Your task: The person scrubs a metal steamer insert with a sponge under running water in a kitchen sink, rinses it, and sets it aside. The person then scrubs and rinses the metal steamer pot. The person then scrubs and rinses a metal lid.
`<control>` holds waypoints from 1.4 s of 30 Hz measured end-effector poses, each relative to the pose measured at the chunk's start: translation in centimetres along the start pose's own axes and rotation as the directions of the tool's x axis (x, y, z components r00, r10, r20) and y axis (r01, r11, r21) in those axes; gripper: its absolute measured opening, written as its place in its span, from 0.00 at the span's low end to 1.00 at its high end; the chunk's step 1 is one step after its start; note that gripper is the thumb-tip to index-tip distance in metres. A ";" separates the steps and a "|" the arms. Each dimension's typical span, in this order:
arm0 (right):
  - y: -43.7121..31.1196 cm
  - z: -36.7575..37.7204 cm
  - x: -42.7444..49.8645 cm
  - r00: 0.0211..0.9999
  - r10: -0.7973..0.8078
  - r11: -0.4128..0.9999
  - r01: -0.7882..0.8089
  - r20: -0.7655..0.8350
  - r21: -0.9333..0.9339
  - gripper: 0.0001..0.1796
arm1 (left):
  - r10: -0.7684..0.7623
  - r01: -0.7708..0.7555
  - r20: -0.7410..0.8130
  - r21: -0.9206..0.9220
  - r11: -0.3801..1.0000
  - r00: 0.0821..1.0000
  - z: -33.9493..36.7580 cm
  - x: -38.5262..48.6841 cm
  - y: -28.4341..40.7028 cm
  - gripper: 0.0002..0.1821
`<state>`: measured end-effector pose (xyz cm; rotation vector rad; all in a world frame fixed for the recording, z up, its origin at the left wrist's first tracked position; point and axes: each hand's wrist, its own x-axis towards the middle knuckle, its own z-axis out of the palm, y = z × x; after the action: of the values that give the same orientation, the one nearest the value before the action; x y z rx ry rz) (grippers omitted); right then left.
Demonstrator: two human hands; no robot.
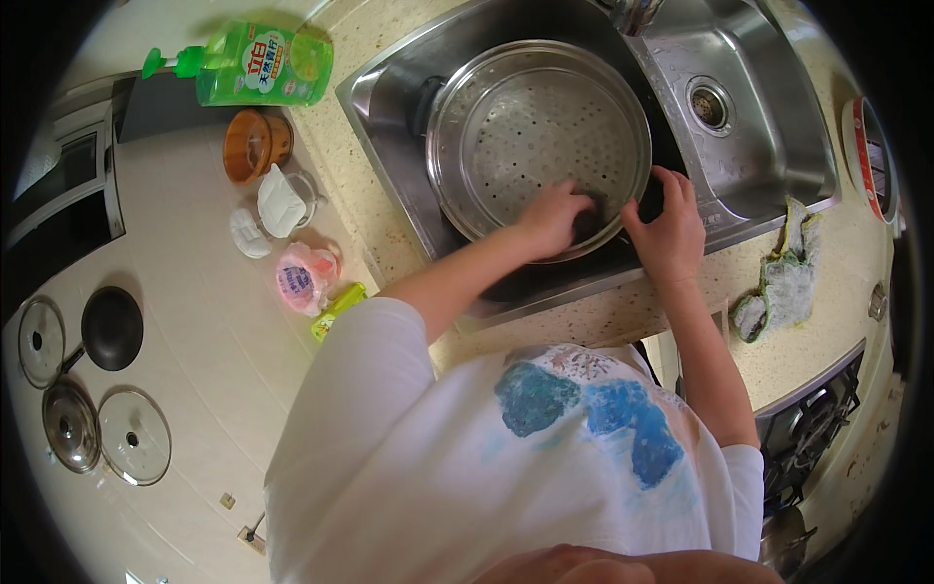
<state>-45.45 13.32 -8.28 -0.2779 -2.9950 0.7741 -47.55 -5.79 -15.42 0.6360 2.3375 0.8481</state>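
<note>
A round stainless steel steamer pot (540,139) with a perforated bottom sits in the left basin of a double sink (387,139). My left hand (551,219) reaches inside, low against the near right wall. Its fingers curl around a small dark scrubber (588,217), mostly hidden, so its exact kind cannot be told. On the right side, my right hand (670,237) grips the steamer's rim, thumb at the edge and fingers outside. The black handle (425,106) sticks out at the far left of the pot.
A faucet (636,14) hangs over the sink divider, and the right basin has a drain (708,106). Dish soap (266,66) and an orange pot (252,146) stand left. A grey cloth (788,281) lies right, before the gas stove (810,423). Pan lids (135,438) hang left.
</note>
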 end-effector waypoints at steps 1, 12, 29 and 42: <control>0.0 0.1 0.0 1.000 -0.011 1.000 0.011 -0.007 0.003 0.28 | 0.010 -0.010 0.017 -0.048 0.999 1.000 -0.6 0.2 -0.7 0.26; -0.1 -0.4 0.0 1.000 0.013 0.999 -0.013 -0.006 0.035 0.27 | 0.117 -0.191 -0.564 -0.073 0.979 0.818 -12.3 8.4 3.4 0.35; 0.1 -0.3 -0.1 1.000 0.021 0.999 -0.020 -0.017 0.037 0.26 | 0.264 -0.517 -0.764 -0.106 0.849 0.589 -13.5 12.3 5.5 0.26; -0.2 -0.1 -0.1 0.999 0.031 0.999 -0.031 -0.007 0.021 0.27 | 0.001 0.019 -0.237 0.080 0.997 0.972 0.5 1.5 0.2 0.22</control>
<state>-45.38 13.18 -8.06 -0.3267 -2.9804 0.8043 -48.28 -4.56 -16.13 0.5841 2.5988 0.8695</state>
